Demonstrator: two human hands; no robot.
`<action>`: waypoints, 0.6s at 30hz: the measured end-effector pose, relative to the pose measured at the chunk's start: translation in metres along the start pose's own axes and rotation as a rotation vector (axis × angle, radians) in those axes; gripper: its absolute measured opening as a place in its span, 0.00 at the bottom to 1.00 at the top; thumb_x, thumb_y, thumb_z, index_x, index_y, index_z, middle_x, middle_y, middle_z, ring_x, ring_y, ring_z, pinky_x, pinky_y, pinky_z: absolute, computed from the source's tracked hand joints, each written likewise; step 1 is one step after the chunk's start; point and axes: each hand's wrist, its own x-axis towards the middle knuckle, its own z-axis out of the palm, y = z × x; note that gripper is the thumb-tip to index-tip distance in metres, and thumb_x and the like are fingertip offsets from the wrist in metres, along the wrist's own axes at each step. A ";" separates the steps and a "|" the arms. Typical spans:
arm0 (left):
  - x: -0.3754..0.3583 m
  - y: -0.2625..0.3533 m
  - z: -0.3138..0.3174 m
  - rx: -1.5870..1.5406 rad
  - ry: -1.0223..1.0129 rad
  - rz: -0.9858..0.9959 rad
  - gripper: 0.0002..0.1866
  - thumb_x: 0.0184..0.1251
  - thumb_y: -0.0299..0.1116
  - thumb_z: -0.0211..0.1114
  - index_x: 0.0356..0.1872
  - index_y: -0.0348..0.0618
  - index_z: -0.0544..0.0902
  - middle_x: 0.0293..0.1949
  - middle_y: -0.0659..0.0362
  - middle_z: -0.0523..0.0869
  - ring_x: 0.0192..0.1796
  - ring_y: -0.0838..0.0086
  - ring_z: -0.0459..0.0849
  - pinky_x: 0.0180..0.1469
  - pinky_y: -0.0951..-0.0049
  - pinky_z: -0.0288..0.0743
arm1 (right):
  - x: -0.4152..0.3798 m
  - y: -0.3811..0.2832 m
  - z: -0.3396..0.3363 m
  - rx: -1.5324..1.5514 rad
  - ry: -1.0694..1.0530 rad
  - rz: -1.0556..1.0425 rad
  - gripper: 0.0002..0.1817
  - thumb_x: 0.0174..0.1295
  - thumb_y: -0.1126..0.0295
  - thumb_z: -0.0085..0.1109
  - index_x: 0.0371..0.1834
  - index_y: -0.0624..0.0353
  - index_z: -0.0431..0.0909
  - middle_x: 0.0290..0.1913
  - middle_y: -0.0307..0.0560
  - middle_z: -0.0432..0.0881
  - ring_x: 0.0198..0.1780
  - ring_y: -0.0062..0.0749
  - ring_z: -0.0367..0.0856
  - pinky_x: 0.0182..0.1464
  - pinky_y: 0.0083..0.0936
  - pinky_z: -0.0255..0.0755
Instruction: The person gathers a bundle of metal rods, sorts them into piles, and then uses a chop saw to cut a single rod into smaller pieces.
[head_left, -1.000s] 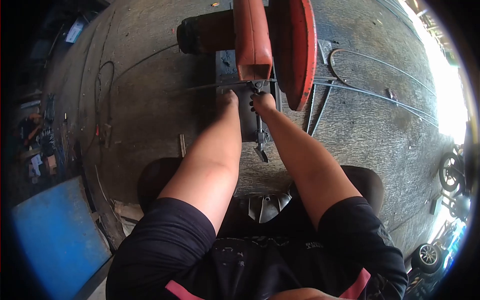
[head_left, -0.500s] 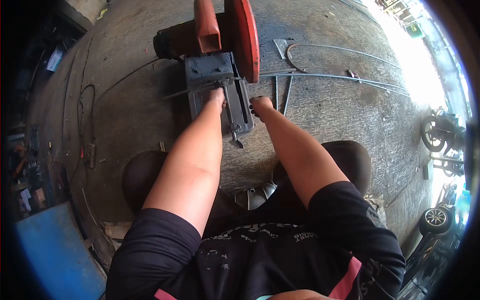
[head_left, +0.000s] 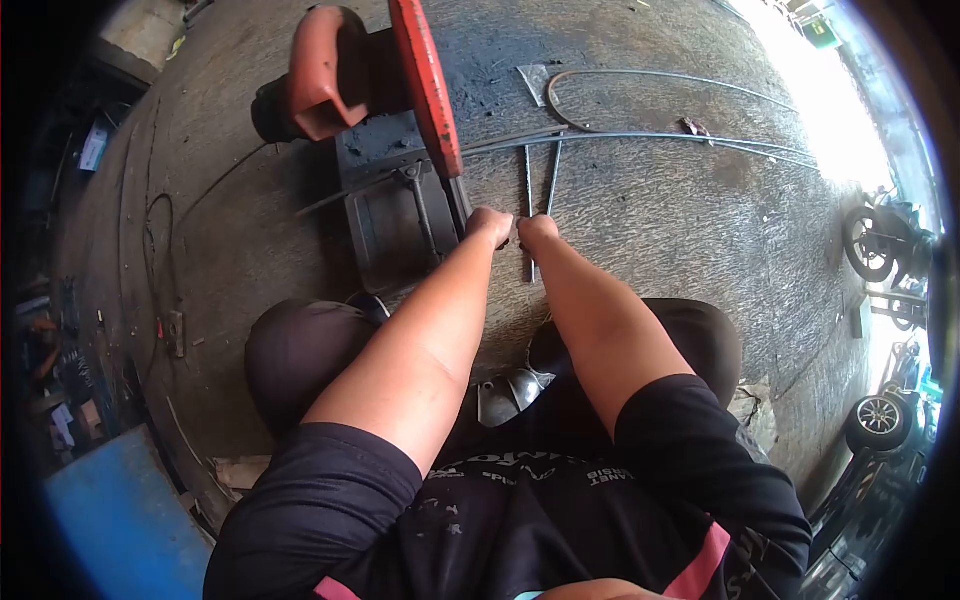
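Observation:
A red chop saw [head_left: 425, 85] with a dark metal base [head_left: 375, 240] stands on the floor in front of me. Its round guard is on the right, above a clamp screw [head_left: 424, 215] on the base. My left hand [head_left: 490, 226] is closed beside the base's right edge. Almost meeting it, my right hand [head_left: 539, 232] is closed too, over two short thin metal bars [head_left: 529, 185] on the floor. The fingers of both hands face away from me, so whatever they hold is hidden. A thin rod [head_left: 345, 195] sticks out left of the clamp.
Long thin metal rods [head_left: 690, 137] run to the right across the floor, one with a bent end. A power cable [head_left: 225, 180] trails left. My knees flank the work area. A blue panel [head_left: 125, 510] lies lower left; wheels [head_left: 880, 420] stand at the right edge.
My left hand has left the clamp area and moved right, beside my right hand. The saw has shifted left and turned slightly in view, with its base now further left.

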 end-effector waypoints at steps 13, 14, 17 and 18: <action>0.055 -0.049 0.022 -0.065 -0.138 -0.083 0.25 0.57 0.47 0.60 0.42 0.31 0.82 0.47 0.39 0.81 0.51 0.51 0.81 0.55 0.61 0.74 | 0.030 -0.010 -0.004 -0.392 0.057 -0.041 0.16 0.65 0.65 0.45 0.48 0.62 0.77 0.53 0.55 0.80 0.55 0.48 0.78 0.55 0.37 0.73; 0.056 -0.048 0.020 -0.062 -0.163 -0.080 0.26 0.57 0.48 0.59 0.42 0.31 0.82 0.47 0.39 0.81 0.52 0.51 0.81 0.55 0.61 0.73 | 0.035 -0.008 0.002 -0.398 0.058 -0.047 0.16 0.65 0.65 0.45 0.48 0.62 0.77 0.53 0.55 0.80 0.55 0.48 0.78 0.55 0.37 0.73; 0.047 -0.036 0.010 -0.197 -0.199 -0.075 0.20 0.59 0.44 0.59 0.35 0.32 0.84 0.36 0.45 0.86 0.40 0.57 0.85 0.48 0.63 0.77 | 0.022 -0.009 0.010 -0.448 0.138 -0.046 0.23 0.70 0.62 0.31 0.52 0.61 0.76 0.52 0.55 0.80 0.56 0.47 0.78 0.55 0.39 0.74; 0.041 -0.031 0.003 -0.261 -0.249 -0.103 0.19 0.60 0.42 0.59 0.32 0.33 0.84 0.31 0.48 0.86 0.35 0.60 0.86 0.44 0.64 0.78 | 0.020 -0.009 0.011 -0.449 0.139 -0.054 0.23 0.70 0.62 0.31 0.52 0.61 0.76 0.52 0.55 0.80 0.56 0.47 0.78 0.55 0.39 0.74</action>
